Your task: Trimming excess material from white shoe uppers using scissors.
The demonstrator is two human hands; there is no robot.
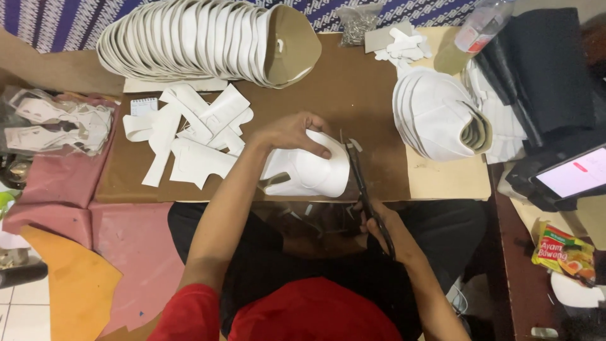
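A person seated at a low brown work board (353, 82) is seen from above. The left hand (295, 134) rests near the centre of the view, fingers spread and pressed down on top of a curved white shoe-upper piece (312, 170), holding it against the board's near edge. The right hand (377, 222), at about five o'clock from that piece, is closed around the handles of black scissors (361, 180), whose blades point up toward twelve o'clock and meet the white piece's right edge.

At nine o'clock from the held piece lies a loose heap of flat white cut pieces (189, 129). At eleven o'clock a long row of stacked white uppers (202, 38) curves across the top of the board. At two o'clock sits a second, smaller stack of white uppers (439, 113), with a plastic bottle (473, 31) beyond it. At the far right edge, around three o'clock, a lit phone screen (577, 173) shows, and a yellow snack packet (562, 252) lies below it.
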